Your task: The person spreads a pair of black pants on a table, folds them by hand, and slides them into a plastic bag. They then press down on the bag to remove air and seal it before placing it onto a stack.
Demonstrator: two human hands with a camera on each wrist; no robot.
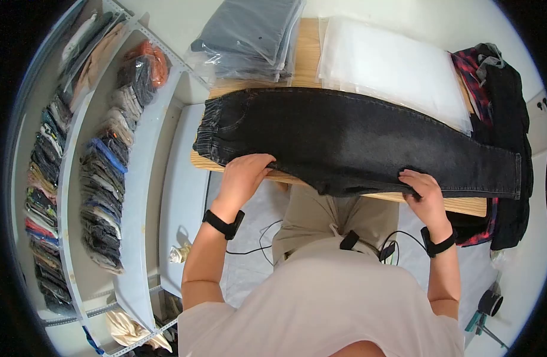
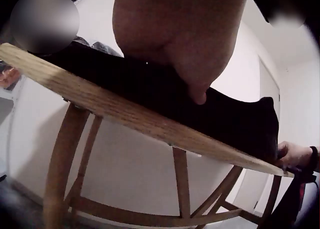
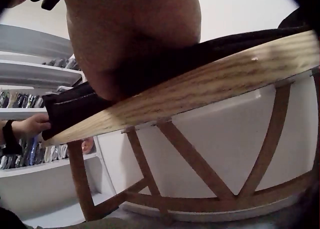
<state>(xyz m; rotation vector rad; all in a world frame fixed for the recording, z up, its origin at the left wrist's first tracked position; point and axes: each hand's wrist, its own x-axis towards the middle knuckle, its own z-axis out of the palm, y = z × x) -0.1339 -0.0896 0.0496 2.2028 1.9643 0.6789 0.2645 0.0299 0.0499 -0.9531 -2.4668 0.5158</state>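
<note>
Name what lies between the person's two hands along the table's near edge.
Only the black jeans, overhanging the wooden table edge. The head view shows it.

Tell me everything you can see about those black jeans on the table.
The jeans are washed black denim, paler along the middle, with a gathered stretchy waistband at one end and a stitched hem at the other. They lie flat and lengthwise on a wooden table, legs stacked together. The left hand grips the near edge by the waist; the right hand grips it on the leg.

bagged grey garments [image 1: 250,35] back-left | white bags [image 1: 398,65] beside | shelf [image 1: 144,137] of folded clothes | perhaps plaid shirt [image 1: 471,77] right
</note>
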